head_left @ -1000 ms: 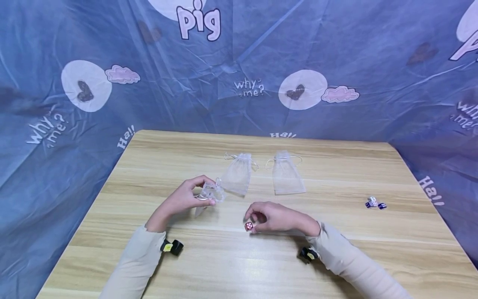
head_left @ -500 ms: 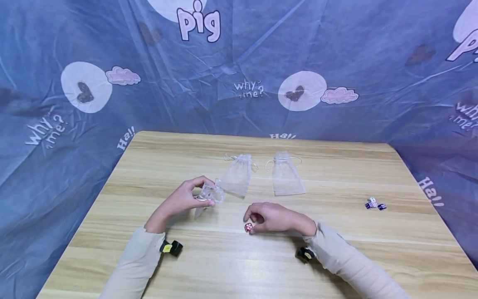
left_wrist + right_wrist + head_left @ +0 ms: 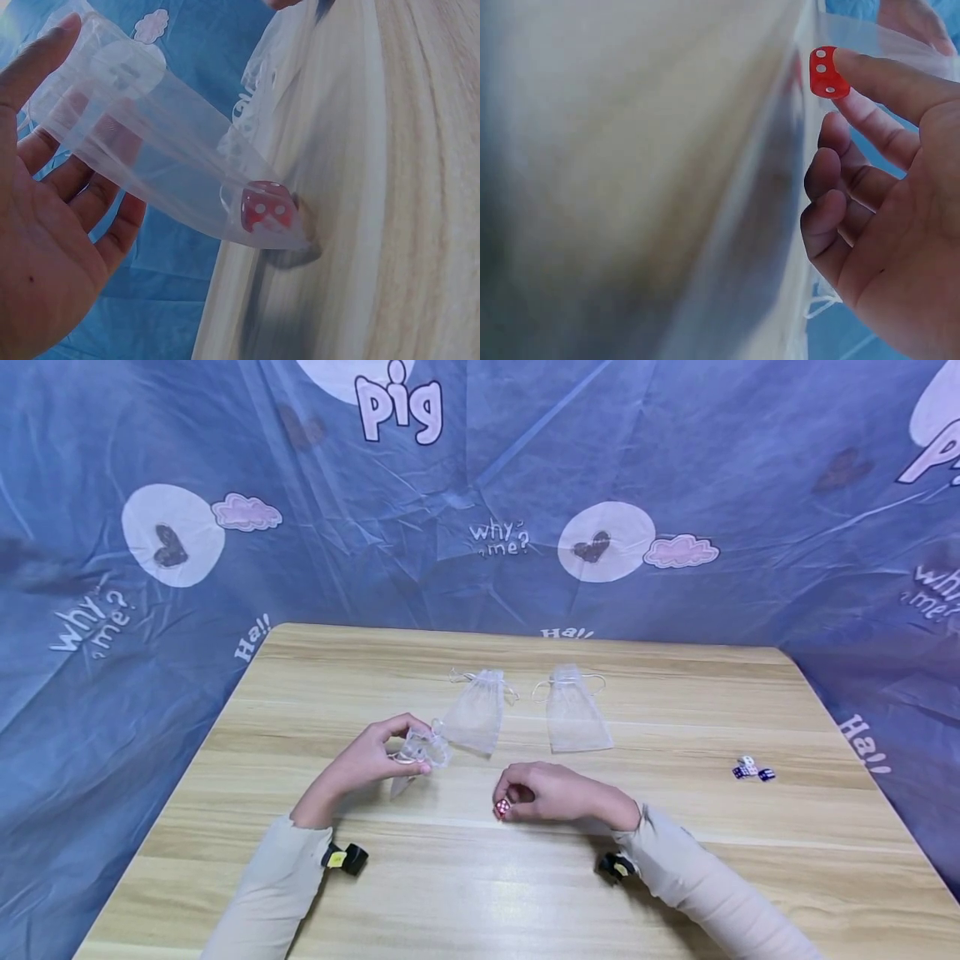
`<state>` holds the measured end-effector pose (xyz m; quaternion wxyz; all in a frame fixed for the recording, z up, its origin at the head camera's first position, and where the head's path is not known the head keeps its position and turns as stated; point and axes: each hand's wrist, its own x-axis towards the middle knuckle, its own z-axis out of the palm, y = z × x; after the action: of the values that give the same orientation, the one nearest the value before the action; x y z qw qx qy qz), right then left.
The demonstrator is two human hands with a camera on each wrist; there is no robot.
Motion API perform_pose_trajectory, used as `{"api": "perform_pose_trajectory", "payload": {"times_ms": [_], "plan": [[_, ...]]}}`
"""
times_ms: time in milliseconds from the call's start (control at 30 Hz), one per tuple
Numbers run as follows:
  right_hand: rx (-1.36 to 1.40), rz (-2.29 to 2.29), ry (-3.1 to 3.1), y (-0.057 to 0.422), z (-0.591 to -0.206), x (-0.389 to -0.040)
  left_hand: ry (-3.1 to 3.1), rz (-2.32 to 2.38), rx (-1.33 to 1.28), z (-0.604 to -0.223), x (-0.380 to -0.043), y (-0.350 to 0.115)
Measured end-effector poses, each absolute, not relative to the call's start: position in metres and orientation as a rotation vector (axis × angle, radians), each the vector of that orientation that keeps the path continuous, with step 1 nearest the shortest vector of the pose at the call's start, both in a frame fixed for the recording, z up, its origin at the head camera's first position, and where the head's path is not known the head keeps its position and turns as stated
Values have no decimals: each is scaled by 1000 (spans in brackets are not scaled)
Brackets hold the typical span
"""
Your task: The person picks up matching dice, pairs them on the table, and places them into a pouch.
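Note:
My left hand (image 3: 375, 751) holds a sheer white drawstring bag (image 3: 428, 747) by its gathered mouth, thumb on one side and fingers on the other. In the left wrist view the bag (image 3: 169, 150) hangs down at a slant, its lower corner close over the table. A red die (image 3: 267, 206) with white pips shows through the fabric at that corner. To the right, my right hand (image 3: 558, 792) pinches another red die (image 3: 502, 808) between thumb and index finger. The right wrist view has this die (image 3: 825, 73) at the fingertips, with the other fingers curled loosely below.
Two more sheer drawstring bags lie flat beyond the hands, one on the left (image 3: 474, 712) and one on the right (image 3: 578, 710). Several blue and white dice (image 3: 750, 768) sit clustered at the table's right. A blue printed cloth (image 3: 420, 568) hangs behind the wooden table (image 3: 480, 893).
The red die in my right fingers has turned and shifted slightly away from me, along with that hand. My left hand and its bag stay where they were.

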<state>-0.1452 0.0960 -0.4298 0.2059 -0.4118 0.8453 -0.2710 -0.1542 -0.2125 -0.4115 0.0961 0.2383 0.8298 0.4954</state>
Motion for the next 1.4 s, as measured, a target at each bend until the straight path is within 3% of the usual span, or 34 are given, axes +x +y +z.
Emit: {"api": "perform_pose_trajectory", "payload": {"times_ms": [567, 1400], "plan": [[-1149, -964, 2416, 98, -386, -164, 2475, 1464, 722, -411, -154, -211], [-1265, -988, 2432, 52, -344, -167, 2470, 1475, 698, -411, -152, -212]]}}
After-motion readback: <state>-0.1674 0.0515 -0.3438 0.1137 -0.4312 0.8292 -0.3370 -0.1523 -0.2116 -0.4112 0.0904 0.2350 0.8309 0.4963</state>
